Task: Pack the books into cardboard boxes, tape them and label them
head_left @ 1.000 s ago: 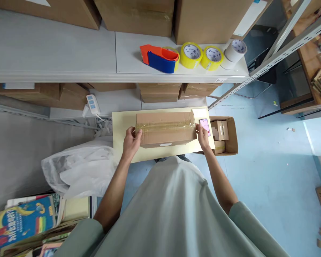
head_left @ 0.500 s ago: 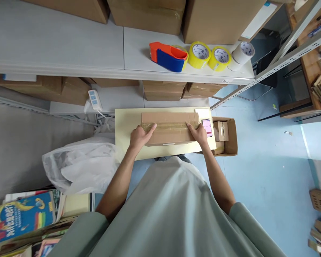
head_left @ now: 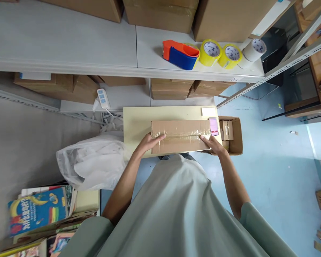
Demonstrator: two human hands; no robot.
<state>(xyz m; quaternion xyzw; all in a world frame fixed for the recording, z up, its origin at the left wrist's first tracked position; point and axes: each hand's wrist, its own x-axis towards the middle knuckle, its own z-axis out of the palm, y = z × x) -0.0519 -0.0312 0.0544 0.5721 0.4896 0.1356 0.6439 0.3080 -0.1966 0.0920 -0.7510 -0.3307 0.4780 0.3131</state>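
A long brown cardboard box (head_left: 180, 144), with clear tape along its middle seam, is over the pale yellow table (head_left: 136, 117). My left hand (head_left: 149, 141) grips its left end, thumb lying on the top face. At the other end my right hand (head_left: 212, 143) holds it the same way, its thumb on the tape. The fingers under and behind the box are hidden. Just beyond my right hand lies a phone (head_left: 213, 125) with a lit pink screen, and behind it a small white pad (head_left: 208, 111).
Right of the table stands an open carton (head_left: 238, 137) with smaller boxes inside. The shelf (head_left: 91, 46) ahead bears a tape dispenser (head_left: 181, 55), yellow tape rolls (head_left: 211, 52) and white rolls (head_left: 254, 50). A white plastic bag (head_left: 93, 162) and books (head_left: 39, 210) are at left.
The box has come nearer to my body and turned so its taped face shows more fully. Both hands moved with it, keeping their hold. The camera view has shifted left.
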